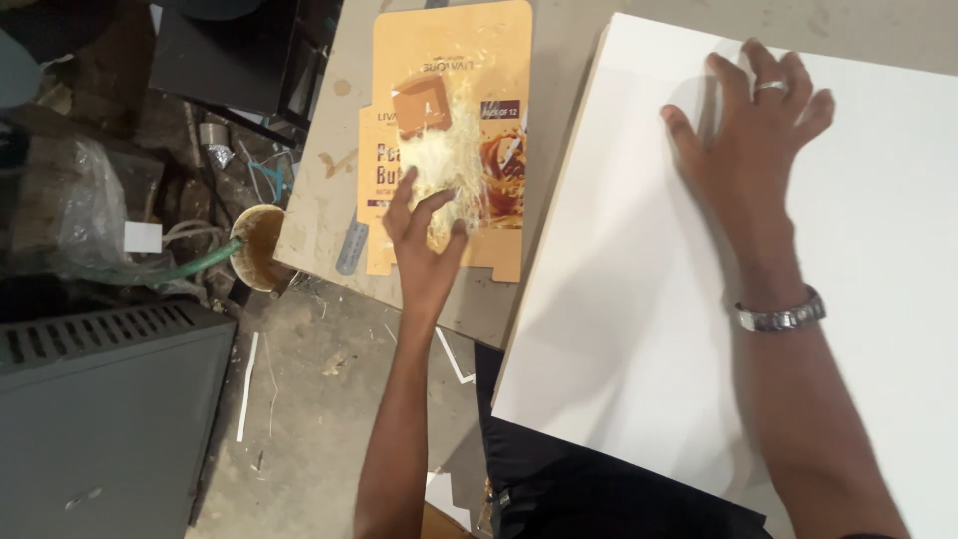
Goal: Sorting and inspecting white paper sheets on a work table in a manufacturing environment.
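My left hand [424, 235] rests on a wad of pale, stringy fibres [439, 165] that lies on a flattened orange cardboard box [499, 60]; the fingers curl over the wad's near edge. A small brown square block [421, 104] sits on the cardboard just beyond the wad. My right hand [748, 130] lies flat with fingers spread on a large white board [619, 299], near its far edge. It wears a ring and a metal wristwatch. Nothing is held in it.
The cardboard lies on a worn plywood top [319, 200]. A round tin of brown glue [257, 245] stands below its left edge beside a green hose. A grey metal cabinet [100, 399] sits low left, with clutter and plastic wrap behind it. The floor is dusty concrete.
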